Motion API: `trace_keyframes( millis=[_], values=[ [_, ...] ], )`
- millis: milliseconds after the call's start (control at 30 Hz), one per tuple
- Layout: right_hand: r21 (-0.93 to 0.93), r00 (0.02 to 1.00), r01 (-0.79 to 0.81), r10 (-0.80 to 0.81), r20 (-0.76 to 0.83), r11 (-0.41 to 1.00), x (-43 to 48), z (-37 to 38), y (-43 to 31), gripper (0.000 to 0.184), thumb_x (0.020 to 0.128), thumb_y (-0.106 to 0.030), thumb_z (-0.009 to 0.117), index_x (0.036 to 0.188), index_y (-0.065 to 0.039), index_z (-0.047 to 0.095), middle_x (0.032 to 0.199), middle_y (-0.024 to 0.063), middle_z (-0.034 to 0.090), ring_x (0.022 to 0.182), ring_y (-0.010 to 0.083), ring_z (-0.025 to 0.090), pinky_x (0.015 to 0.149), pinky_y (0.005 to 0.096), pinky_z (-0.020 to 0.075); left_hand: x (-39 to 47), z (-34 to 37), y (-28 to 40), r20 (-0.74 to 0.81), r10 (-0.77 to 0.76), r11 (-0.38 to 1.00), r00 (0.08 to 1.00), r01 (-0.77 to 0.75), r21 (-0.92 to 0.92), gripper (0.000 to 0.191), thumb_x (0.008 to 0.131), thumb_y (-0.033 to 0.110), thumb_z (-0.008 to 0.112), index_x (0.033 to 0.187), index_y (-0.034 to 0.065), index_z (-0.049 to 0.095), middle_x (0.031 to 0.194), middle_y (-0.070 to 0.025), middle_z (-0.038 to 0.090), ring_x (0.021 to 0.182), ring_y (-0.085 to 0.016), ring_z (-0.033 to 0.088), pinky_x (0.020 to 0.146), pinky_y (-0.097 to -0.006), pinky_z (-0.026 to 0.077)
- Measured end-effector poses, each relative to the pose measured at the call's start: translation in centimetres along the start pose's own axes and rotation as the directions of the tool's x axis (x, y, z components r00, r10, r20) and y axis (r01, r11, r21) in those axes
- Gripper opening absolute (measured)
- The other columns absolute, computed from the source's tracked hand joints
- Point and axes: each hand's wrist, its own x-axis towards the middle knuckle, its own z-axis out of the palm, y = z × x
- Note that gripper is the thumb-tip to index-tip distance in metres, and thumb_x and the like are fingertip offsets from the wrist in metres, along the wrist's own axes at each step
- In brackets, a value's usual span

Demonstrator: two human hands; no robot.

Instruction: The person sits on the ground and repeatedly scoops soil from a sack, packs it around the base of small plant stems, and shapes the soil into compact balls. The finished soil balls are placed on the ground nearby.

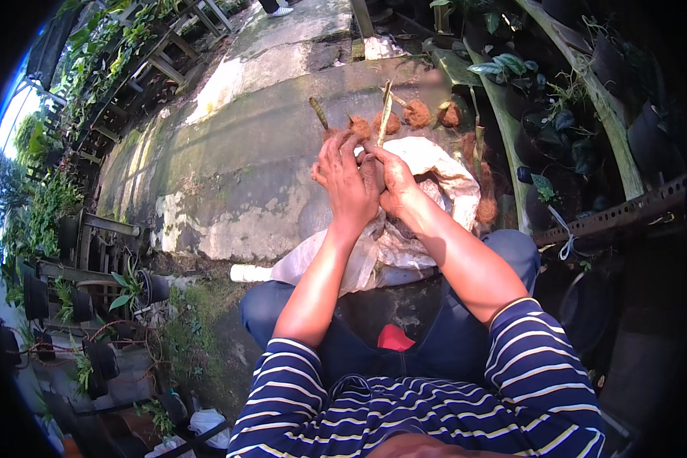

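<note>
A pale cut plant stem [385, 111] rises from between my hands, which are cupped together over an opened white plastic sack [464, 200]. My left hand [346, 183] presses in from the left, fingers bent and partly spread. Closing around the stem's base from the right is my right hand [396, 177]. What lies between the palms is mostly hidden. Just beyond my fingers, several brown fibre balls with short stems stand in a row, one fibre ball [417, 113] near its right end. Another fibre ball [486, 212] lies right of the sack.
Mossy concrete [235, 166] stretches ahead and to the left. Wooden rails [501, 137] with leafy plants border the right side. Potted plants [149, 286] and a wooden frame [111, 224] stand at left. A white roll or tube [251, 273] lies by my left knee. Far ahead is a person's shoe [280, 11].
</note>
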Motion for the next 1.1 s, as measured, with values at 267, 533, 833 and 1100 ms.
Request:
trace_keyframes(
  millis=[267, 533, 833, 1100],
  values=[
    [-0.124, 0.992, 0.115, -0.108, 0.061, 0.986, 1.0, -1.9, 2.6, 0.043, 0.110, -0.037, 0.059, 0.115, 0.005, 0.065, 0.112, 0.0114, 0.069, 0.101, 0.0186, 0.070, 0.086, 0.0312, 0.0562, -0.4, 0.1, -0.9, 0.009, 0.124, 0.992, 0.992, -0.124, 0.014, 0.040, 0.097, 0.019, 0.052, 0.134, 0.0057, 0.060, 0.143, -0.0166, 0.057, 0.138, -0.038, 0.044, 0.115, -0.0553, 0.024],
    [-0.200, 0.956, 0.261, -0.282, -0.084, 0.944, 0.4, -0.5, 3.2, 0.059, 0.109, -0.056, 0.053, 0.142, -0.008, 0.058, 0.136, 0.0072, 0.058, 0.123, 0.0161, 0.057, 0.104, 0.0330, 0.0463, -0.7, 0.1, -0.5, 0.345, -0.204, 0.814, 0.916, 0.354, -0.460, 0.056, 0.110, 0.032, 0.052, 0.150, -0.0068, 0.051, 0.149, -0.0248, 0.057, 0.140, -0.035, 0.054, 0.117, -0.0445, 0.040],
    [-0.476, 0.936, 0.235, -0.329, -0.125, 0.848, 0.3, -3.6, 3.2, 0.088, 0.103, -0.070, 0.050, 0.163, -0.007, 0.034, 0.164, 0.0172, 0.032, 0.151, 0.0320, 0.034, 0.122, 0.0445, 0.0317, -4.1, 0.1, 2.1, 0.365, -0.250, 0.872, 0.897, 0.372, -0.317, 0.041, 0.108, 0.024, 0.053, 0.128, -0.0105, 0.061, 0.110, -0.0332, 0.071, 0.106, -0.042, 0.071, 0.094, -0.0454, 0.051],
    [-0.516, 0.996, -0.090, 0.072, -0.055, 0.852, -1.6, -2.4, 3.4, 0.062, 0.109, -0.053, 0.052, 0.148, -0.006, 0.047, 0.139, 0.0101, 0.060, 0.125, 0.0256, 0.060, 0.104, 0.0484, 0.0470, -4.7, -1.2, -2.5, 0.432, -0.315, 0.825, 0.845, 0.469, -0.316, 0.051, 0.114, 0.034, 0.042, 0.148, -0.0024, 0.050, 0.148, -0.0295, 0.055, 0.137, -0.045, 0.054, 0.114, -0.0478, 0.041]
  ],
)
